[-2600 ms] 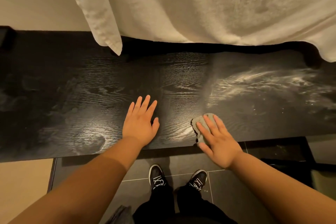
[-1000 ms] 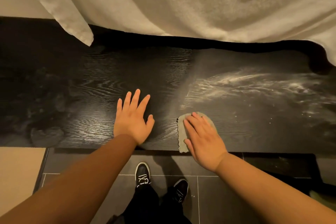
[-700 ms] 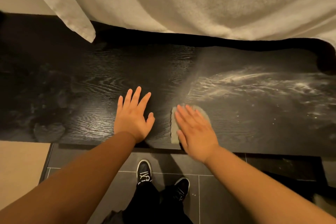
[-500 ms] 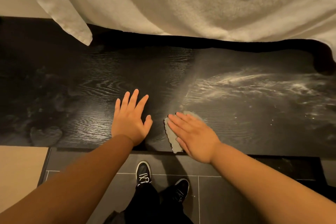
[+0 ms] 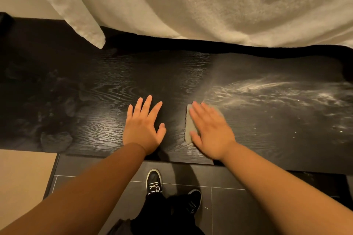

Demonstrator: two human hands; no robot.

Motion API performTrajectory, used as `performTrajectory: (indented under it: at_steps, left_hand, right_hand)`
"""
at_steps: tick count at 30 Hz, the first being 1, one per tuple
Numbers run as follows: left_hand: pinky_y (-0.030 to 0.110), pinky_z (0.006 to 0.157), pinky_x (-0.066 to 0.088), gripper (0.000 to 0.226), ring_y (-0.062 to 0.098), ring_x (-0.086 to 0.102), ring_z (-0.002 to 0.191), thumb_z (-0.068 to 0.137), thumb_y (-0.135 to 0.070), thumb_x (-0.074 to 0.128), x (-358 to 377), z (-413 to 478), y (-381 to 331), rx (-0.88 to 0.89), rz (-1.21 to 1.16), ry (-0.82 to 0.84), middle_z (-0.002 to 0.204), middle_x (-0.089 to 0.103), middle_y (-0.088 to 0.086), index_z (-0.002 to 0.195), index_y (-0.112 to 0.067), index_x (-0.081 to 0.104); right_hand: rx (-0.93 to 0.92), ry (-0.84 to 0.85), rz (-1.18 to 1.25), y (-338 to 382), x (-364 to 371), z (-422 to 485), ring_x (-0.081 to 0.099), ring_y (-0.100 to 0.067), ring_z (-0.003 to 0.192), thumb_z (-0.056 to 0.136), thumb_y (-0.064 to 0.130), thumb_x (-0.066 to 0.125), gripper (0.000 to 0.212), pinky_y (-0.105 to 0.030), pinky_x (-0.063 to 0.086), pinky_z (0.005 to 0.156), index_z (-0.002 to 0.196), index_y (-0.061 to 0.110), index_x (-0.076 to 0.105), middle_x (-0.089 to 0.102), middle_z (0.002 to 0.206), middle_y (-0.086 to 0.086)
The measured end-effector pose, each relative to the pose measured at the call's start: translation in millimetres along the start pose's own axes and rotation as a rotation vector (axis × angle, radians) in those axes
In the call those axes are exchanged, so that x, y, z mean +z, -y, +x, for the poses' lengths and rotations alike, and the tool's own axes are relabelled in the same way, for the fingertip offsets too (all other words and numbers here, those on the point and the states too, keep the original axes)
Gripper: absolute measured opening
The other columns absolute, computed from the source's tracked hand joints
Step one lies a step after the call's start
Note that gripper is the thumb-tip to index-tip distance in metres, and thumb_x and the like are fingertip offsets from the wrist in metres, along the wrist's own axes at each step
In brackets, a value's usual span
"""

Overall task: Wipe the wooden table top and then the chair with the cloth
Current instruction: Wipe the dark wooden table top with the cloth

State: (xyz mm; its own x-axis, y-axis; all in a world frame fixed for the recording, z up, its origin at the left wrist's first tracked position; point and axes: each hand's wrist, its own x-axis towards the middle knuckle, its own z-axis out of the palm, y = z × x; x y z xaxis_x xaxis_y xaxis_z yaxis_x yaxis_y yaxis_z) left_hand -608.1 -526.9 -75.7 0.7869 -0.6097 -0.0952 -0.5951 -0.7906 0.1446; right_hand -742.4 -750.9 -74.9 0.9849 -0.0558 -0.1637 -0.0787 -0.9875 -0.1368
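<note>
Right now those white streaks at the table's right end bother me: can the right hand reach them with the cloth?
Probably yes: the right hand presses the cloth flat just beside the streaks, and only bare table top lies between.

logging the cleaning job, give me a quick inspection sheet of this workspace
surface: dark wooden table top, pale dusty streaks on its right part
job's things: grey cloth flat on the table; chair not seen
clutter: nothing seen
grippers: left hand flat on the wood; right hand presses the cloth, blurred
cables: nothing seen
surroundings: white fabric hanging over the far edge; dark floor tiles, black shoes
</note>
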Motion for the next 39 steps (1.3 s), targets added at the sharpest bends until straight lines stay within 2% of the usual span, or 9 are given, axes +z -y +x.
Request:
performTrajectory:
  at_steps: [4, 9, 13, 18, 22, 25, 27, 32, 39]
  left_hand:
    - [0.058, 0.130, 0.013, 0.074, 0.033, 0.013, 0.161, 0.094, -0.056, 0.039, -2.0, -0.3, -1.0, -0.011, 0.004, 0.016, 0.175, 0.019, 0.005, 0.164, -0.035, 0.028]
    - [0.058, 0.130, 0.012, 0.074, 0.033, 0.012, 0.162, 0.095, -0.056, 0.042, -3.2, 1.3, -1.2, -0.011, 0.007, 0.030, 0.175, 0.017, 0.005, 0.165, -0.035, 0.027]
    - [0.058, 0.130, 0.013, 0.075, 0.033, 0.012, 0.162, 0.094, -0.056, 0.042, -1.7, 1.6, -1.2, -0.010, 0.018, 0.030, 0.175, 0.017, 0.005, 0.165, -0.035, 0.026]
    - [0.057, 0.130, 0.011, 0.076, 0.032, 0.010, 0.162, 0.095, -0.057, 0.043, -1.5, 2.1, -2.0, -0.025, 0.048, 0.037, 0.176, 0.014, 0.004, 0.165, -0.037, 0.023]
    - [0.058, 0.130, 0.013, 0.076, 0.033, 0.013, 0.161, 0.095, -0.055, 0.049, -0.2, 2.6, -2.4, -0.013, 0.049, 0.022, 0.175, 0.017, 0.005, 0.165, -0.035, 0.026]
    - [0.058, 0.130, 0.013, 0.076, 0.033, 0.013, 0.161, 0.094, -0.056, 0.042, 1.7, 1.5, -1.8, -0.021, 0.054, 0.018, 0.175, 0.017, 0.005, 0.165, -0.035, 0.027]
    - [0.057, 0.130, 0.012, 0.077, 0.032, 0.013, 0.161, 0.092, -0.058, 0.035, 2.5, 1.1, -2.0, -0.019, 0.055, 0.010, 0.175, 0.018, 0.005, 0.165, -0.035, 0.027]
    - [0.058, 0.129, 0.014, 0.077, 0.033, 0.014, 0.161, 0.091, -0.057, 0.035, 1.1, 0.6, -1.9, -0.015, 0.048, -0.001, 0.174, 0.020, 0.006, 0.164, -0.033, 0.030]
    - [0.058, 0.129, 0.015, 0.076, 0.032, 0.014, 0.161, 0.091, -0.057, 0.034, 0.5, 1.5, -1.4, -0.010, 0.044, 0.014, 0.174, 0.021, 0.005, 0.164, -0.033, 0.030]
  right_hand:
    - [0.220, -0.030, 0.034, 0.9, -6.4, 21.6, 0.009, -0.031, 0.159, 0.101, 0.044, 0.032, 0.073, -0.046, 0.006, 0.130, 0.164, 0.011, 0.020, 0.014, 0.172, -0.009]
    - [-0.068, -0.004, 0.023, 39.0, 6.3, -50.4, 0.017, -0.030, 0.158, 0.099, 0.035, 0.039, 0.069, -0.049, 0.015, 0.129, 0.163, 0.013, 0.025, 0.021, 0.171, -0.006]
    - [-0.200, 0.039, -0.025, 8.5, 2.7, -12.9, 0.019, -0.031, 0.157, 0.100, 0.035, 0.037, 0.066, -0.049, 0.017, 0.128, 0.162, 0.012, 0.030, 0.022, 0.170, -0.008]
    - [0.178, -0.025, 0.059, 12.0, -12.3, 37.3, 0.011, -0.033, 0.158, 0.101, 0.040, 0.022, 0.069, -0.048, 0.011, 0.129, 0.164, 0.011, 0.020, 0.014, 0.172, -0.009]
    - [-0.075, -0.011, 0.053, 53.0, 5.7, -32.7, 0.015, -0.031, 0.158, 0.102, 0.034, 0.033, 0.066, -0.048, 0.013, 0.129, 0.164, 0.014, 0.022, 0.016, 0.172, -0.005]
    - [-0.279, 0.041, 0.046, 34.3, 10.4, -39.2, 0.019, -0.029, 0.157, 0.103, 0.034, 0.038, 0.063, -0.047, 0.017, 0.128, 0.163, 0.017, 0.029, 0.020, 0.171, -0.002]
    - [-0.268, 0.004, 0.027, 19.7, 7.0, -17.9, 0.021, -0.028, 0.157, 0.103, 0.033, 0.040, 0.062, -0.047, 0.017, 0.128, 0.162, 0.016, 0.031, 0.024, 0.170, -0.003]
    - [0.083, -0.051, 0.054, 27.7, -4.0, 9.2, 0.018, -0.032, 0.157, 0.104, 0.034, 0.035, 0.063, -0.048, 0.014, 0.129, 0.162, 0.011, 0.027, 0.021, 0.171, -0.009]
    - [-0.202, 0.016, 0.032, -1.8, 3.6, -41.6, 0.021, -0.028, 0.157, 0.104, 0.034, 0.041, 0.061, -0.047, 0.017, 0.129, 0.161, 0.015, 0.033, 0.025, 0.170, -0.004]
